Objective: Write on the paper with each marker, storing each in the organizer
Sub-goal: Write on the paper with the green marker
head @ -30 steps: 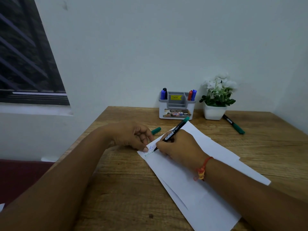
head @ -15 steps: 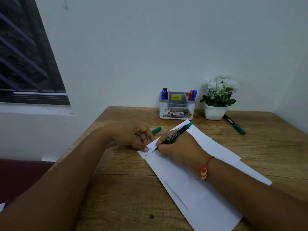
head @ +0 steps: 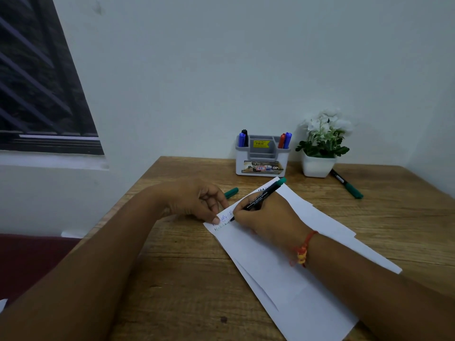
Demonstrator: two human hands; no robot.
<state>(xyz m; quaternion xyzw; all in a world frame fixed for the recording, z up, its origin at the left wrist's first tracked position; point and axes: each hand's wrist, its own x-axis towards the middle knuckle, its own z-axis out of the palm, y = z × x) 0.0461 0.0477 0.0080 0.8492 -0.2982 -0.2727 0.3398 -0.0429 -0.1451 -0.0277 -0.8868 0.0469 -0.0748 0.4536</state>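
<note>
White paper sheets (head: pixel 283 267) lie slanted on the wooden table (head: pixel 172 279). My right hand (head: pixel 266 217) grips a black marker with a green end (head: pixel 264 194), and its tip touches the paper's top left corner beside small blue and green writing. My left hand (head: pixel 194 203) presses its thumb on that corner. A green cap (head: pixel 232 192) sticks out from its curled fingers. The white and grey organizer (head: pixel 261 166) stands at the back against the wall. It holds a blue and a black marker on its left side, and a red and a blue one on its right.
A white pot with a flowering plant (head: pixel 318 163) stands to the right of the organizer. Another capped green marker (head: pixel 347 184) lies on the table beside the pot. A dark window (head: pixel 37 94) is at the left, and the table's left edge is near my left forearm.
The marker's tip has crept slightly to the right along the writing, and its barrel has leaned lower to the right. My left hand has stayed where it was.
</note>
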